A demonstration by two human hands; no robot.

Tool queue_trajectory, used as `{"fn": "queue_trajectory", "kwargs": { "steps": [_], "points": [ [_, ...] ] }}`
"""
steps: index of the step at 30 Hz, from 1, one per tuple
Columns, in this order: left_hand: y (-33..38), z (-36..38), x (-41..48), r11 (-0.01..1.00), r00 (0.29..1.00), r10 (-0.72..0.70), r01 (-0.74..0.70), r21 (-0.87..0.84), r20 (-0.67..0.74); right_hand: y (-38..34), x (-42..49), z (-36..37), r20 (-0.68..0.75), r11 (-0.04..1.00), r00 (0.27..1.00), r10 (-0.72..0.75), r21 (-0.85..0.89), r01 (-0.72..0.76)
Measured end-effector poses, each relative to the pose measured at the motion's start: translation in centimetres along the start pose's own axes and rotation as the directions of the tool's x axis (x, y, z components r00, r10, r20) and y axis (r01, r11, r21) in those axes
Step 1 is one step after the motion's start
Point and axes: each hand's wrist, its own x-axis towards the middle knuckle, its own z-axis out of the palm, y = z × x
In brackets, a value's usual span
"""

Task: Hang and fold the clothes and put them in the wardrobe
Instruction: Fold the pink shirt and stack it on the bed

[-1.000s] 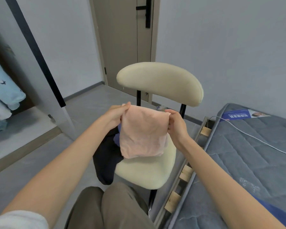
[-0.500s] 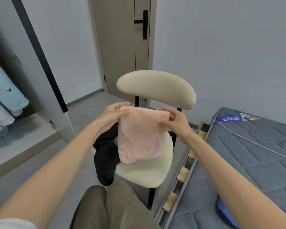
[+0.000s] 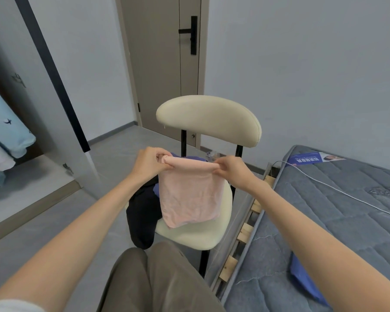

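Pink cloth [image 3: 189, 199]: folded, hanging in air above chair [image 3: 208, 120] seat, top edge stretched level, likely to square the fold.
Left grip [image 3: 148, 166]: pinching top left corner.
Right grip [image 3: 231, 171]: pinching top right corner.
Dark clothes [image 3: 142, 215]: heaped on seat, waiting.
Wardrobe [image 3: 32, 181]: left, open.

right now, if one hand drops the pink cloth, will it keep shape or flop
Likely floppy: the pink cloth hangs limp and creased from the left hand and right hand. Probably light, since fingertip pinches carry it.
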Motion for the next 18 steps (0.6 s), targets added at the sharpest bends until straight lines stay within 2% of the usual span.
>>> {"fn": "queue_trajectory", "kwargs": {
  "steps": [3,6,7,9,12,16,18],
  "points": [
    [-0.4,0.2,-0.1,0.993,0.997,0.072,-0.073,0.098,0.011,-0.1,0.1,0.4,0.014,0.998,1.0,0.005,-0.059,-0.004],
    [-0.5,0.3,-0.1,0.998,0.999,0.003,-0.006,0.07,0.045,0.2,0.1,0.4,-0.005,0.994,1.0,0.027,-0.108,-0.027],
    [-0.3,0.2,-0.1,1.0,0.996,-0.021,0.021,0.002,0.081,0.3,0.0,0.2,-0.006,0.997,0.999,0.038,-0.067,-0.039],
    [0.4,0.1,-0.1,0.978,0.986,-0.05,0.08,-0.193,0.157,0.3,-0.7,-0.6,-0.002,0.987,0.997,0.08,0.137,-0.079],
    [2.2,0.2,-0.3,0.914,0.987,-0.059,0.115,-0.39,0.153,0.5,-2.2,-1.9,-0.051,0.927,0.992,0.114,0.364,-0.088],
    [5.3,1.7,-0.2,0.878,0.998,0.006,0.023,-0.478,0.058,0.9,-5.0,-3.6,-0.21,0.895,0.969,0.128,0.445,-0.021],
    [6.9,3.0,-0.3,0.877,0.996,0.06,-0.019,-0.48,0.07,1.5,-6.7,-4.3,-0.275,0.9,0.949,0.155,0.435,-0.02]
  ]
}}
